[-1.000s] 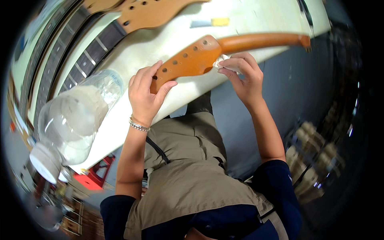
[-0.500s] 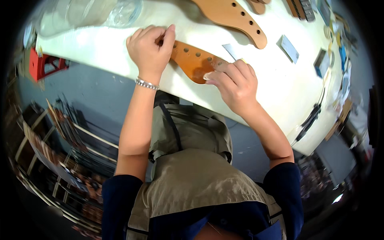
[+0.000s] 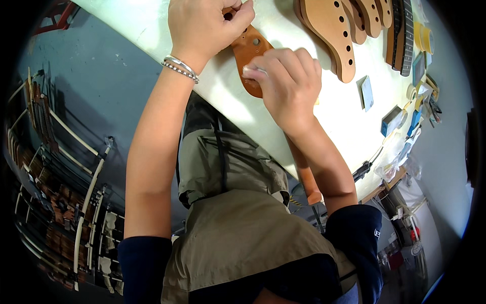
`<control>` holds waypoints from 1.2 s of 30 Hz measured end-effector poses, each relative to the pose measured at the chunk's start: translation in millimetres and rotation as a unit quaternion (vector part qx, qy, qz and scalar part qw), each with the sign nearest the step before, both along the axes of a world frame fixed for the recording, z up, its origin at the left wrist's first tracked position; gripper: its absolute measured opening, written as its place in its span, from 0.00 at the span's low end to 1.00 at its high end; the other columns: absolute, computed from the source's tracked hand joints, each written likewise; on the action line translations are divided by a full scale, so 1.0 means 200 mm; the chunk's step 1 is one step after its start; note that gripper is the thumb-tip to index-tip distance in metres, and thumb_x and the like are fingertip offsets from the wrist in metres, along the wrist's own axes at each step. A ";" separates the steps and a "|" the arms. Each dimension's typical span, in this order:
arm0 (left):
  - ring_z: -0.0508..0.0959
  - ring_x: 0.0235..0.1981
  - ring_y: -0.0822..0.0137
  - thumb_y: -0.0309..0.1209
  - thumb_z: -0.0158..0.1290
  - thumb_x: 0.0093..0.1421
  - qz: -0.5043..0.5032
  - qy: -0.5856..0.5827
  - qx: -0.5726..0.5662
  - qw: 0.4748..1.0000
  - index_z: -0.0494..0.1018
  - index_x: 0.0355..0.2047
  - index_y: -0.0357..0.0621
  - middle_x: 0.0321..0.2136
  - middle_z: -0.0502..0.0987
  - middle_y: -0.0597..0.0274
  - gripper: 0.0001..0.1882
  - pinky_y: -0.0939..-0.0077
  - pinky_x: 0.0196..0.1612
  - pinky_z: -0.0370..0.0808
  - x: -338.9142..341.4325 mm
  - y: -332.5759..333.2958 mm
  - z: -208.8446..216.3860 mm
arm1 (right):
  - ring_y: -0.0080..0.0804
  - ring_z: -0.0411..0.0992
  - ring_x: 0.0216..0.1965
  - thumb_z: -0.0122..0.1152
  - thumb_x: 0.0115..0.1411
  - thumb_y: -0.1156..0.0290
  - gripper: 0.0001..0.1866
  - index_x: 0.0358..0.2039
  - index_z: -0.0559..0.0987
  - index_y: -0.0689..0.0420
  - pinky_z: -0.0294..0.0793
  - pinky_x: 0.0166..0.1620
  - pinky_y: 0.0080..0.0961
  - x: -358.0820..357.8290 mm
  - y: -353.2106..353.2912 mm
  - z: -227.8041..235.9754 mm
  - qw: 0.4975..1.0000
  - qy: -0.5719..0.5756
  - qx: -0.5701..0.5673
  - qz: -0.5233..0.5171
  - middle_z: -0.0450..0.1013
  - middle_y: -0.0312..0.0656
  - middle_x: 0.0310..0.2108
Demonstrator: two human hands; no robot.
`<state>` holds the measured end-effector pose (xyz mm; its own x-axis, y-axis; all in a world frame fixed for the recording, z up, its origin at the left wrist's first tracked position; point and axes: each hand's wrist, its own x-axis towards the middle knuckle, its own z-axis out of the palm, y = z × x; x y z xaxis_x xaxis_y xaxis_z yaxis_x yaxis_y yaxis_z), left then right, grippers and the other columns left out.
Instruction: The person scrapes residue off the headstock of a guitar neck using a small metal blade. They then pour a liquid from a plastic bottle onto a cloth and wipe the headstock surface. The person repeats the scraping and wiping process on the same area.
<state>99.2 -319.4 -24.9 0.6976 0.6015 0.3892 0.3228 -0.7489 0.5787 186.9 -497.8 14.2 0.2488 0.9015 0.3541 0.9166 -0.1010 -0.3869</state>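
Observation:
An orange-brown guitar neck (image 3: 244, 54) lies across the white worktable, its headstock drilled with peg holes. My left hand (image 3: 205, 25) is closed round the headstock's narrow far end, its fingertips partly cut off by the upper edge. Pressed to the wider part of the headstock, my right hand (image 3: 292, 83) pinches a small whitish piece (image 3: 247, 71); whether it is cloth, paper or something else I cannot tell. The neck's shaft (image 3: 308, 180) shows again beyond my right forearm and sticks out past the table's near edge.
Several unfinished guitar necks (image 3: 324, 25) lie at the upper right, beside one with a dark fretboard (image 3: 403, 43). Nearer are a flat grey block (image 3: 367, 93), a blue-sided block (image 3: 391, 121) and yellow tape (image 3: 426, 40). A rack (image 3: 83, 213) of parts stands left on the floor.
The view has turned, and the neck's shaft now shows past the table edge. My right hand has shifted slightly along the headstock; my left keeps its grip. The clear containers have left the view.

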 end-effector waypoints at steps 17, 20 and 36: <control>0.72 0.18 0.56 0.33 0.60 0.48 0.032 -0.047 -0.016 0.998 0.70 0.09 0.45 0.12 0.72 0.60 0.15 0.63 0.27 0.66 0.02 -0.02 0.02 | 0.27 0.63 0.30 0.72 0.44 0.62 0.11 0.28 0.79 0.43 0.53 0.34 0.29 0.02 0.05 -0.03 0.999 -0.025 0.014 0.018 0.71 0.24 0.29; 0.72 0.19 0.56 0.33 0.60 0.47 0.033 -0.057 -0.017 0.998 0.70 0.09 0.45 0.12 0.72 0.60 0.15 0.63 0.27 0.66 0.01 -0.02 0.00 | 0.27 0.63 0.30 0.72 0.43 0.62 0.11 0.28 0.79 0.42 0.53 0.34 0.29 0.00 0.07 -0.02 0.999 -0.025 -0.005 0.025 0.72 0.23 0.29; 0.73 0.20 0.56 0.34 0.60 0.47 0.043 -0.032 -0.016 0.998 0.72 0.09 0.45 0.13 0.72 0.60 0.15 0.63 0.29 0.66 0.02 -0.03 0.04 | 0.27 0.63 0.29 0.72 0.43 0.67 0.10 0.27 0.79 0.43 0.52 0.35 0.29 0.01 -0.03 0.02 0.999 -0.016 -0.014 0.028 0.70 0.24 0.27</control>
